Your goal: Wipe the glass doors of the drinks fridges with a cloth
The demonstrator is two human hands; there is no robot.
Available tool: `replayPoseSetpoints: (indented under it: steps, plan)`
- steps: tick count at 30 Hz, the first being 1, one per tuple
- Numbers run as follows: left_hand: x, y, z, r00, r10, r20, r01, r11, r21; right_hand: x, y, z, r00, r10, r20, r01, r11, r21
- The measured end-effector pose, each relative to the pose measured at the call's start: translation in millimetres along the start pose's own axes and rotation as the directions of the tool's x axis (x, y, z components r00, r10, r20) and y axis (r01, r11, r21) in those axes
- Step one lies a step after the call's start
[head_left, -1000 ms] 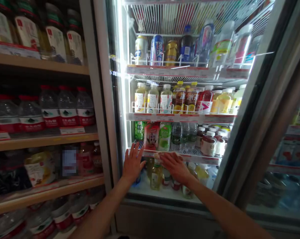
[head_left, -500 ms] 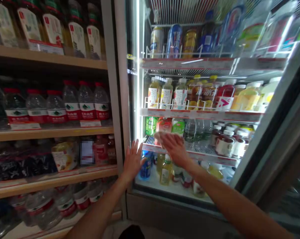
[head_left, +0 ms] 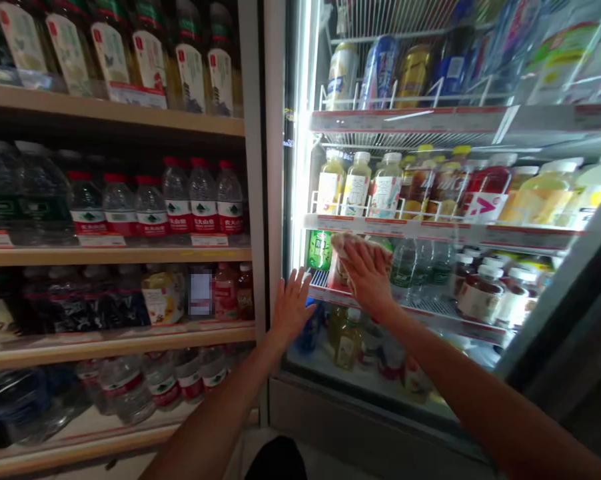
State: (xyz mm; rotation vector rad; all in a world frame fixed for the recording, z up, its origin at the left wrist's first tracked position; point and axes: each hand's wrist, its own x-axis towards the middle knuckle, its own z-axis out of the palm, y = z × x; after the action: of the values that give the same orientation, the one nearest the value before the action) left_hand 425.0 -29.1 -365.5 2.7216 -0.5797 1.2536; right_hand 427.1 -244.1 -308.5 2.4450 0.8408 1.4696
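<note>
My right hand [head_left: 368,273] lies flat over a pale, crumpled cloth [head_left: 348,241], pressing it to the glass door [head_left: 443,257] of a lit drinks cooler. Its fingers are stretched over the cloth, which covers part of the bottles behind the glass. My left hand [head_left: 293,307] is spread open at the left edge of the door, holding nothing. Beside the cloth, through the glass, a green drink package [head_left: 320,249] shows on a wire shelf.
Wooden shelves [head_left: 105,255] at left carry red-capped water bottles [head_left: 190,200] and other drinks. A grey upright [head_left: 260,200] divides them from the cooler. Juice bottles [head_left: 386,187] and cans [head_left: 343,73] stand inside it. The door's dark frame [head_left: 555,313] slants along the right.
My right hand and the cloth have moved up across the glass, with the cloth now spread wider. My left hand stays at the door's left edge. The view has shifted left.
</note>
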Motion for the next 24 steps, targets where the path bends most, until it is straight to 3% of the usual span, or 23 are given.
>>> replayPoseSetpoints:
  steps: [2, 4, 5, 7, 9, 10, 11, 13, 15, 16, 18, 20, 21, 22, 24]
  plan:
    - [1, 3, -3.9, 0.999, 0.001, 0.033, -0.001, 1.000, -0.004, -17, -1, 4, 0.972, -0.226, 0.061, 0.223, 0.974, 0.043]
    - [1, 6, -6.4, 0.999, 0.010, 0.044, -0.009, 1.000, -0.011, -23, 8, 0, 0.938, -0.341, 0.066, 0.338, 0.940, 0.050]
    - [2, 8, -7.4, 0.999, 0.013, 0.039, -0.012, 1.000, -0.015, -18, 16, -5, 0.951, -0.305, 0.041, 0.304, 0.952, 0.027]
    - [8, 15, -9.0, 1.000, 0.021, 0.020, -0.021, 0.999, -0.027, 2, 38, -20, 0.995, -0.086, -0.053, 0.083, 0.995, -0.051]
    - [18, 24, -10.4, 0.999, 0.032, -0.006, -0.032, 0.999, -0.041, 17, 54, -34, 0.975, 0.124, -0.185, -0.146, 0.983, -0.109]
    - [24, 29, -11.1, 0.999, 0.041, -0.019, -0.042, 0.998, -0.049, 17, 58, -38, 0.962, 0.163, -0.217, -0.194, 0.973, -0.129]
    - [29, 34, -11.7, 0.998, 0.050, -0.032, -0.052, 0.997, -0.055, 11, 57, -40, 0.966, 0.144, -0.216, -0.178, 0.973, -0.145]
    - [36, 41, -12.3, 0.997, 0.060, -0.052, -0.064, 0.996, -0.063, -13, 51, -37, 0.995, -0.034, -0.099, 0.018, 0.987, -0.157]
    - [40, 47, -11.5, 0.995, 0.073, -0.062, -0.077, 0.995, -0.065, -36, 47, -35, 0.977, -0.207, 0.047, 0.211, 0.969, -0.131]
    - [40, 49, -10.4, 0.994, 0.082, -0.066, -0.086, 0.994, -0.065, -42, 50, -35, 0.974, -0.214, 0.069, 0.222, 0.966, -0.131]
    - [41, 55, -7.1, 0.991, 0.112, -0.073, -0.116, 0.991, -0.066, -42, 63, -41, 0.998, -0.053, -0.019, 0.049, 0.982, -0.183]
    - [41, 62, -3.2, 0.988, 0.137, -0.077, -0.142, 0.987, -0.073, -38, 76, -47, 0.972, 0.153, -0.177, -0.190, 0.959, -0.212]
    - [41, 66, -1.4, 0.987, 0.139, -0.077, -0.145, 0.986, -0.078, -40, 79, -48, 0.956, 0.195, -0.219, -0.241, 0.948, -0.207]
    - [41, 70, 0.1, 0.988, 0.137, -0.076, -0.143, 0.986, -0.083, -47, 79, -48, 0.959, 0.189, -0.212, -0.232, 0.953, -0.197]
    - [41, 76, 2.2, 0.990, 0.120, -0.072, -0.126, 0.988, -0.090, -73, 71, -44, 0.994, 0.052, -0.093, -0.067, 0.985, -0.162]
